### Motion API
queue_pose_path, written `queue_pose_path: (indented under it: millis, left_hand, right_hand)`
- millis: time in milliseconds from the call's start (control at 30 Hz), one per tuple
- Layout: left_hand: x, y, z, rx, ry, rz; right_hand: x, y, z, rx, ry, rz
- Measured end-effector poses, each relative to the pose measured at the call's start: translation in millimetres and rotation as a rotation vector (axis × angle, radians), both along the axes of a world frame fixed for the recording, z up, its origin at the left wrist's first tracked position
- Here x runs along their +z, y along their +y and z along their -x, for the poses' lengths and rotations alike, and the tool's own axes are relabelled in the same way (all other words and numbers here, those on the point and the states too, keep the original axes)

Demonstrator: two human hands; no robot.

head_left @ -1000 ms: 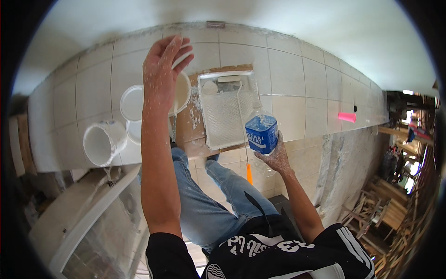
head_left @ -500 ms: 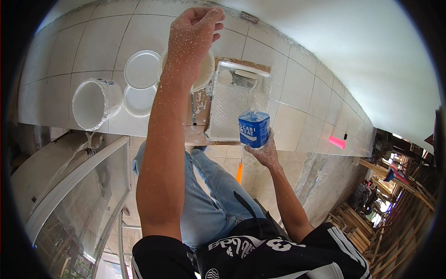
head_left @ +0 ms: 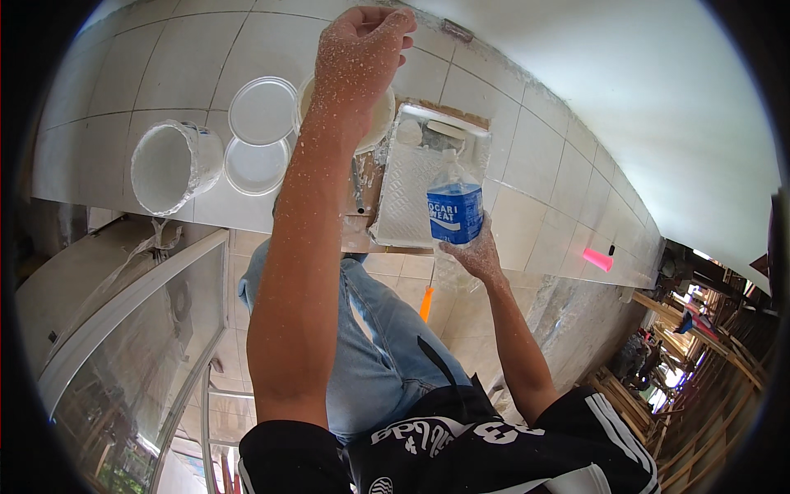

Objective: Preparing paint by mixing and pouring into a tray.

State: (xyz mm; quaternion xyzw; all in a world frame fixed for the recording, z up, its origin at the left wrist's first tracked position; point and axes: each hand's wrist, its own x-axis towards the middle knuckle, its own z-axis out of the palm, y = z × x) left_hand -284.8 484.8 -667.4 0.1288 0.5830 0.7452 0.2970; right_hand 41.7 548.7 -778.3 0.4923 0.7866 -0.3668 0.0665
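Observation:
My left hand (head_left: 362,58), speckled white, is raised over a cream bucket (head_left: 378,123) partly hidden by my forearm. Its fingers are curled, thumb against forefinger; anything between them is hidden. My right hand (head_left: 473,253) grips a clear plastic bottle with a blue label (head_left: 453,210), held over the lower part of a white-coated paint tray (head_left: 403,181). A roller (head_left: 446,129) rests at the tray's top, and an orange handle (head_left: 426,303) shows below. Left of my forearm lie two white lids (head_left: 257,165) and a paint-crusted white bucket (head_left: 164,173) on its side or tilted.
The tiled ledge (head_left: 90,140) runs along a white wall (head_left: 675,99), with a pink cylinder (head_left: 598,258) toward its right end. A metal-framed glass panel (head_left: 123,346) stands at lower left. Piled timber (head_left: 691,346) is at far right. My jeans-clad legs are below the ledge.
My left hand has risen and moved right in the picture, its spread fingers drawing together. The bottle in my right hand has shifted slightly up and left as the view tilted.

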Motion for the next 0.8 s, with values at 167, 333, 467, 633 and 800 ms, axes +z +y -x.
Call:
queue_pose_path:
  millis: [167,333,467,633,800]
  left_hand:
    - [0,2,-2,0.002,0.006,0.013]
    - [10,10,1,0.019,-0.145,0.007]
    - [8,13,-1,0.02,-0.137,0.022]
    - [-2,5,-5,-0.015,0.022,0.021]
    - [-3,3,-4,-0.013,0.006,0.008]
  right_hand:
    - [3,5,7,-0.009,-0.002,0.008]
    - [4,10,13,0.012,-0.011,-0.006]
    - [5,13,15,-0.007,-0.061,0.028]
    - [-1,16,11,-0.006,-0.071,0.034]
    - [-1,15,12,-0.013,-0.053,0.043]
